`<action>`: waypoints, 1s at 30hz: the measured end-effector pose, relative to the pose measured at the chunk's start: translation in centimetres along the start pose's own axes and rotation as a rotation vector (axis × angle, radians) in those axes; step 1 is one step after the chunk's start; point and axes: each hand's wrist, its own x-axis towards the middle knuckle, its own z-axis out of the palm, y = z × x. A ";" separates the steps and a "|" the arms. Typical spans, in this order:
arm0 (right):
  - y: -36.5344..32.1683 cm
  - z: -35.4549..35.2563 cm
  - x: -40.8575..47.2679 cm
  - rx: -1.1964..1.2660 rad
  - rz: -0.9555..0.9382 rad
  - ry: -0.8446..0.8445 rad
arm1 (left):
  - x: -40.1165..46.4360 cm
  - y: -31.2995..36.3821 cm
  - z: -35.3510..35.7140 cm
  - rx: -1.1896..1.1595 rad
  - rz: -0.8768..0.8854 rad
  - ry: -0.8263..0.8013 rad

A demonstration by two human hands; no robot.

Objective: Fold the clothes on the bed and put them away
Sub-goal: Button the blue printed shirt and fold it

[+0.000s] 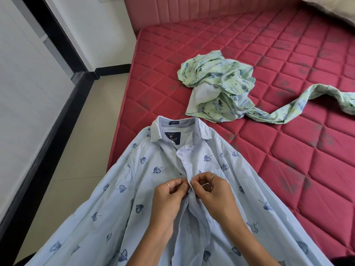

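Note:
A light blue shirt (153, 189) printed with dark blue leaves lies front up across the near corner of the bed, collar pointing away from me. My left hand (169, 196) pinches the left edge of its button placket at chest height. My right hand (211, 191) pinches the right placket edge, fingertips meeting those of the left. Below my hands the shirt front gapes apart. A crumpled pale green floral garment (217, 87) lies farther up the bed, one long sleeve (307, 100) trailing to the right.
The red quilted mattress (269, 45) stretches to the back and right, with a pink padded headboard (192, 8) and a pillow corner (334, 8) at the top right. Beige floor tiles (76, 150) and a white wall with black skirting run along the left.

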 end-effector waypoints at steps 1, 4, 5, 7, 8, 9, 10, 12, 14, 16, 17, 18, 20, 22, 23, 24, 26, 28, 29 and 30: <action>0.0 0.0 0.0 -0.008 -0.003 0.006 | 0.1 -0.1 0.0 0.037 0.018 0.000; -0.1 0.0 -0.2 -0.038 -0.048 0.003 | 0.2 -0.2 0.3 0.095 0.041 0.024; -0.2 0.0 -0.3 -0.060 -0.076 -0.004 | 0.2 -0.2 0.4 0.099 0.039 0.036; -0.2 0.4 -0.5 -0.109 -0.128 -0.007 | 0.2 -0.5 0.6 0.124 0.049 0.071; -0.1 0.7 -0.6 -0.140 -0.149 0.000 | 0.2 -0.6 0.7 0.136 0.055 0.104; 0.2 1.0 -0.6 -0.164 -0.174 0.012 | 0.2 -0.7 0.9 0.131 0.056 0.142; 0.6 1.3 -0.7 -0.176 -0.200 0.030 | 0.2 -0.8 1.0 0.116 0.057 0.175; 1.0 1.7 -0.7 -0.172 -0.234 0.066 | 0.3 -0.8 1.3 0.080 0.061 0.214; 0.9 1.7 -0.6 -0.151 -0.260 0.095 | 0.5 -0.6 1.6 0.037 0.072 0.240; 0.4 1.6 -0.6 -0.131 -0.290 0.128 | 0.7 -0.3 1.7 -0.020 0.076 0.238; 0.1 1.5 -0.6 -0.110 -0.291 0.139 | 0.9 -0.2 1.7 -0.046 0.075 0.220; -0.1 1.4 -0.5 -0.078 -0.272 0.143 | 1.0 -0.1 1.6 -0.067 0.071 0.197; -0.8 1.1 -0.3 0.043 -0.152 0.112 | 1.2 0.1 1.4 -0.089 0.065 0.155; -1.3 0.5 0.3 0.359 0.072 -0.033 | 1.3 0.2 1.0 -0.100 0.072 0.115; -1.5 0.1 0.7 0.569 0.207 -0.141 | 1.4 0.3 0.8 -0.103 0.073 0.096; -1.8 -0.4 0.9 0.729 0.337 -0.228 | 1.3 0.4 0.5 -0.100 0.070 0.077; -1.9 -1.2 1.2 0.830 0.480 -0.321 | 1.4 0.7 -0.1 -0.069 0.065 0.026; -1.6 -1.2 1.1 0.750 0.450 -0.314 | 1.5 1.0 -0.6 0.041 0.082 -0.031; -1.3 -0.9 0.8 0.645 0.397 -0.267 | 1.5 1.2 -0.8 0.112 0.099 -0.051; -1.0 -0.6 0.4 0.489 0.323 -0.205 | 1.6 1.3 -0.9 0.174 0.123 -0.060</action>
